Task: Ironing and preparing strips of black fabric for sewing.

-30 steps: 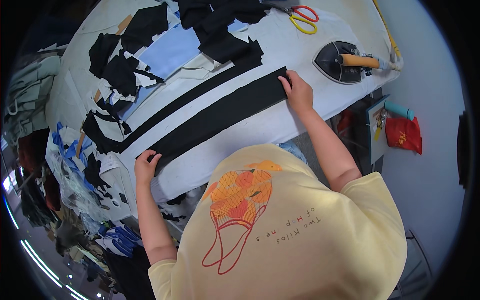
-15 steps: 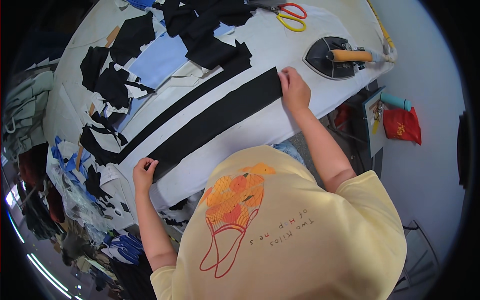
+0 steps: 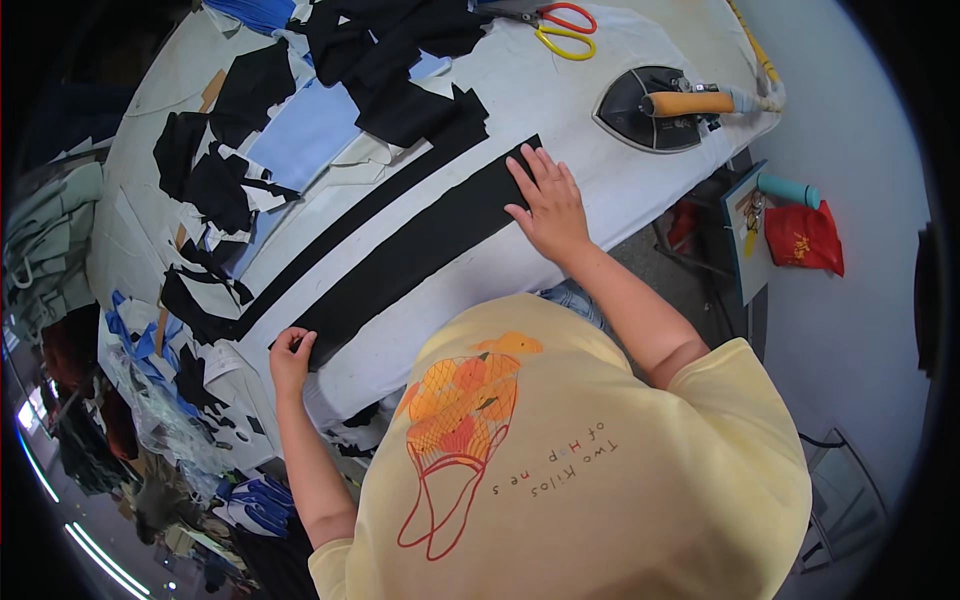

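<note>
– Leftmost?
– Left grip, thumb and fingers pinching the black strip at its left end.
– Strip lies where?
– On the white-clothed tabletop, long axis running up-right from that grip. Matte fabric, flat, narrow. Neither grip nearer: both touch it.
– Right grip?
– Fingers spread flat on the right end, clasping nothing. Further right: pointed dark iron, smooth tan handle.

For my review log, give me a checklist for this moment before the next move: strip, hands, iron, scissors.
1. Wide black strip laid out on the white cloth: ok
2. Right hand on the strip, fingers spread: ok
3. Left hand at the strip's lower-left end: ok
4. Left fingers pinching firmly: cannot tell
5. Iron and scissors off the strip: ok
6. Iron cool: cannot tell
</note>
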Demonstrator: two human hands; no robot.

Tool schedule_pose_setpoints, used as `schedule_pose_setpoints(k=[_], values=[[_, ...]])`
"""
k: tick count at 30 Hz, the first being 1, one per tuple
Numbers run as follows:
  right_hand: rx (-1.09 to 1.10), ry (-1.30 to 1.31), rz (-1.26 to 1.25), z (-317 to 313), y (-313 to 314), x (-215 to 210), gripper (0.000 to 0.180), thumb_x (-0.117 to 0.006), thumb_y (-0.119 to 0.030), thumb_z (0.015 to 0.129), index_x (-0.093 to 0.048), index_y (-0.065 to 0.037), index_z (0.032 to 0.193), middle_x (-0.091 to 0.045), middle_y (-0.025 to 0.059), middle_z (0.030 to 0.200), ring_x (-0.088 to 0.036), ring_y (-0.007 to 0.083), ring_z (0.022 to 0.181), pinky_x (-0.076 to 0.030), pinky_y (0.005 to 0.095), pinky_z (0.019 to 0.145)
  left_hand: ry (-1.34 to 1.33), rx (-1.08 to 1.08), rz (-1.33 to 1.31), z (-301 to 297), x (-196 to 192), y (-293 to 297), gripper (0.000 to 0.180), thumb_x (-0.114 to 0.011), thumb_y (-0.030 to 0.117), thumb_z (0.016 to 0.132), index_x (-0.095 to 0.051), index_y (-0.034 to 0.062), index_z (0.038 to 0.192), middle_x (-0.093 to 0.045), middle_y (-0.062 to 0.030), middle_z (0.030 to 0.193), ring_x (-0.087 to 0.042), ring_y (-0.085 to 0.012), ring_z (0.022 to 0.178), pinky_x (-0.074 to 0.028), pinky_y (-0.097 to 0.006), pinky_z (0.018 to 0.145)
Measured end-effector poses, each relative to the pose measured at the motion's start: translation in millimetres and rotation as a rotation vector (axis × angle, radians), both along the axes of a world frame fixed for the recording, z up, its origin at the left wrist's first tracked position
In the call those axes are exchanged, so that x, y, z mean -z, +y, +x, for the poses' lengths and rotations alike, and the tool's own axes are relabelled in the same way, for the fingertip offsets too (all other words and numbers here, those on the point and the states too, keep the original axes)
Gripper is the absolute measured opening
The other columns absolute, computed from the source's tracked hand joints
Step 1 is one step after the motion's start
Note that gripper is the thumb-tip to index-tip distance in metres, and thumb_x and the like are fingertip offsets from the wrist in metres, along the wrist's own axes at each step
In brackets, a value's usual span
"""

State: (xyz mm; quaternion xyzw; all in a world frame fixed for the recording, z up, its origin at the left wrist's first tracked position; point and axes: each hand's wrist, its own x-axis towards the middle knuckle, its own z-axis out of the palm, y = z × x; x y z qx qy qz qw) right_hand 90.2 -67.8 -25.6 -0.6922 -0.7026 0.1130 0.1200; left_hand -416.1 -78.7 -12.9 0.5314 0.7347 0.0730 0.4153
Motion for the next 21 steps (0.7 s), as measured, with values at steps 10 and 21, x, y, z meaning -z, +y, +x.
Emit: schedule_pose_setpoints(k=[10,21], values=[[0.038,-0.022,-0.027,0,3,-1,0.071,-0.063,-0.041,0.088,-0.036,-0.019,0.150,-0.030,0.0045,0.157,-0.028,0.0254,0.145,-0.021,0.0489,0.117,0.035,-0.010,0.047,-1,-11,-1,0.028,-0.081,0.017,0.077,-0.065,0.0009,0.093,-0.065,-0.0039,0.079,-0.058,-0.0133,0.072,-0.048,-0.027,0.069],[-0.663,0.003,-0.095,-56,15,-10,0.071,-0.061,-0.045,0.088,-0.036,-0.022,0.150,-0.032,-0.0002,0.157,-0.029,0.0204,0.144,-0.020,0.0447,0.119,0.113,0.169,-0.083,-22,-38,2,0.039,-0.083,0.013,0.070,-0.066,0.0006,0.103,-0.068,-0.0097,0.092,-0.064,-0.0216,0.084,-0.050,-0.032,0.078]])
